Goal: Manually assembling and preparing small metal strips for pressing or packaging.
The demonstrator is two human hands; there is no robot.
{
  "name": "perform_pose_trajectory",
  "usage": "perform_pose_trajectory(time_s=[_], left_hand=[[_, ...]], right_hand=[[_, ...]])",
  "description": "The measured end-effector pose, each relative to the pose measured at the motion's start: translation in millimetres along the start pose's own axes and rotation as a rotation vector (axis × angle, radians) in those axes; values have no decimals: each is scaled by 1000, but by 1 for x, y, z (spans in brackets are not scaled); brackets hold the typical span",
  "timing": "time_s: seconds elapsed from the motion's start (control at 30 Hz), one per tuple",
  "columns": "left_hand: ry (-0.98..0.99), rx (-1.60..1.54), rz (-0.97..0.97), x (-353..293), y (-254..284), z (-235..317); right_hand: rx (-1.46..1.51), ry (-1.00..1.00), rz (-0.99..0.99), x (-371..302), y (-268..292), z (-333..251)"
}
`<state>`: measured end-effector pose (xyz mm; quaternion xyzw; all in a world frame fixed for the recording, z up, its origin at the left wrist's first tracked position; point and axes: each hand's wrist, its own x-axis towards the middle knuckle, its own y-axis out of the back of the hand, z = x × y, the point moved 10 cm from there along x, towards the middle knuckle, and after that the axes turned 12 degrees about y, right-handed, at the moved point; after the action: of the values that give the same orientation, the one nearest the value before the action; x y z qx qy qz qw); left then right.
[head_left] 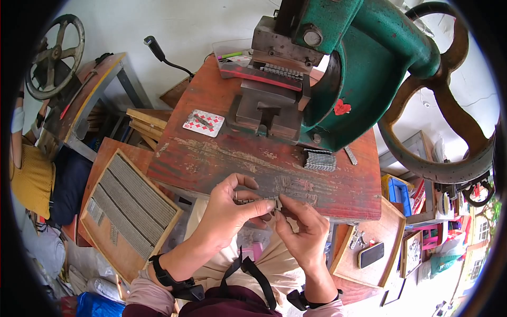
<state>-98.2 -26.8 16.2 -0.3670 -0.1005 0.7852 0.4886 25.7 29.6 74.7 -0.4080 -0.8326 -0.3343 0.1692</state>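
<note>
Just in front of the table edge, my left hand and my right hand meet over a short segmented metal strip. My left thumb and fingers pinch it along its length. The thumb and forefinger of my right hand grip its right end. My fingers hide part of the strip. Beyond my hands, a stack of similar metal strips stands on the red worn table. One loose strip lies right of the stack. A playing card with a small metal piece on it lies to the left.
A green hand press with a large handwheel rises at the back right. A wooden tray of metal strips is at left; another tray at right holds a phone. A red-edged holder sits under the press.
</note>
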Motion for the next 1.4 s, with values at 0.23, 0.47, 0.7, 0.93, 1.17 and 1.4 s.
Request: perform_pose_trajectory(time_s=[0.23,0.47,0.7,0.93,1.17,1.4], left_hand=[[-11,-14,11,-1,-1,2],[19,87,-6,3,-1,0],[20,34,16,3,1,-1],[28,101,-31,3,-2,-6],[-30,131,-26,1,-5,-1],[10,32,-1,2,-1,-6]], right_hand=[[27,13,42,1,-1,5],[-107,102,45,2,2,-5],[-113,64,19,-1,2,-7],[-83,106,-24,0,9,-2],[-95,117,-39,-1,8,-3],[-27,64,-22,-1,4,-2]])
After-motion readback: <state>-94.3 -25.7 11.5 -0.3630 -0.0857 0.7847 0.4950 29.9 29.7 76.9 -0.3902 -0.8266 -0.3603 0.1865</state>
